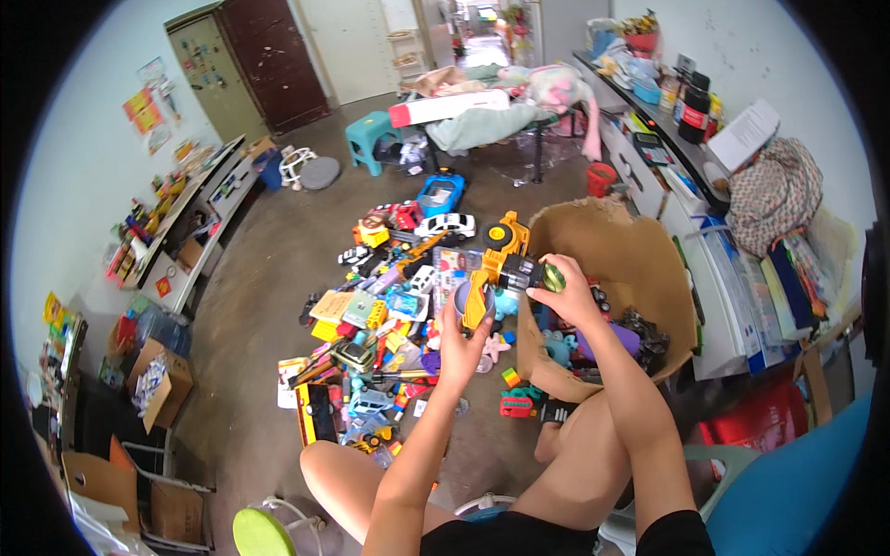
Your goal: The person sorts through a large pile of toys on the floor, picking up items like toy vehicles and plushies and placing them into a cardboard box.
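Note:
My left hand grips a yellow toy scoop or truck bed, with a round greyish rim behind it. In my right hand is a dark green rounded object. Its fingertips also meet the black and clear part of a yellow toy construction vehicle with a black wheel. Whether the scoop joins this vehicle is hard to tell. Both hands are above the left rim of a large cardboard box, which holds a purple item and other toys.
A heap of toys, with a white toy car and blue toy car, covers the floor ahead. A red toy lies near my foot. A lime stool stands behind left, a teal stool beyond, a shelf counter at right.

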Motion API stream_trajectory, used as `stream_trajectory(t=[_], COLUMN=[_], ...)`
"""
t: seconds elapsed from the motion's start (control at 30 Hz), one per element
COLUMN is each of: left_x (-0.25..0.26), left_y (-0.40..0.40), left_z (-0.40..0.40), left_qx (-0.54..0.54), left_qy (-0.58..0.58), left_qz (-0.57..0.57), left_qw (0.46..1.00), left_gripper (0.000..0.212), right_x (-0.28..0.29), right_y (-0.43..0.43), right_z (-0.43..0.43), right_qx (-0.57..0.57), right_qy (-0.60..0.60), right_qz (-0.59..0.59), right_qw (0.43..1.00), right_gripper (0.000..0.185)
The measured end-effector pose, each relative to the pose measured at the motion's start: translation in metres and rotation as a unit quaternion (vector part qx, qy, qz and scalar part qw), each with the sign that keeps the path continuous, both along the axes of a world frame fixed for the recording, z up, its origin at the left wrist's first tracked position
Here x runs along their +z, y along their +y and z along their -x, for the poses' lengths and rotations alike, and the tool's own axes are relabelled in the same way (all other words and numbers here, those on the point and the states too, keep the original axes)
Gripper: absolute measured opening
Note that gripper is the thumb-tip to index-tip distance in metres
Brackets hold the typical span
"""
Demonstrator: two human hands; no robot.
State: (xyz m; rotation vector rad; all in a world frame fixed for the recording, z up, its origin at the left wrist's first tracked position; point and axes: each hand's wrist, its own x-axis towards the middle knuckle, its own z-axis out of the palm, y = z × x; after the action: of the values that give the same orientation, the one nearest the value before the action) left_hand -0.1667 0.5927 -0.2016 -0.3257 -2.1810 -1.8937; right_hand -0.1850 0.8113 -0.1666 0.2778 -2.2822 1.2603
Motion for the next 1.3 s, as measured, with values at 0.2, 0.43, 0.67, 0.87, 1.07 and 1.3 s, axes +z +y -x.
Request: stream_trajectory(t=[0.2,0.43,0.67,0.87,1.07,1.3], left_x=[-0.011,-0.018,-0.065,-0.094,-0.1,-0.114], left_y=[0.06,0.121,0.159,0.182,0.214,0.207], left_z=[0.018,0.015,0.027,0.025,0.018,0.028], left_qx=[-0.073,-0.123,-0.203,-0.265,-0.313,-0.317], left_qy=[0.019,-0.068,-0.023,-0.028,-0.066,-0.103], left_qz=[0.023,0.028,0.145,0.212,0.217,0.177], left_qw=[0.997,0.99,0.968,0.94,0.922,0.926], left_gripper=[0.059,0.06,0.057,0.053,0.053,0.054], right_x=[-0.012,-0.028,-0.065,-0.096,-0.135,-0.092], right_y=[0.067,0.127,0.153,0.181,0.249,0.211], right_z=[-0.012,-0.034,-0.026,-0.023,-0.028,-0.009], right_qx=[-0.086,-0.211,-0.328,-0.409,-0.428,-0.267], right_qy=[-0.02,-0.1,-0.227,-0.322,-0.33,-0.334], right_qz=[-0.003,-0.06,-0.102,-0.073,0.096,0.402], right_qw=[0.996,0.971,0.911,0.851,0.836,0.81], right_gripper=[0.055,0.06,0.06,0.065,0.045,0.046])
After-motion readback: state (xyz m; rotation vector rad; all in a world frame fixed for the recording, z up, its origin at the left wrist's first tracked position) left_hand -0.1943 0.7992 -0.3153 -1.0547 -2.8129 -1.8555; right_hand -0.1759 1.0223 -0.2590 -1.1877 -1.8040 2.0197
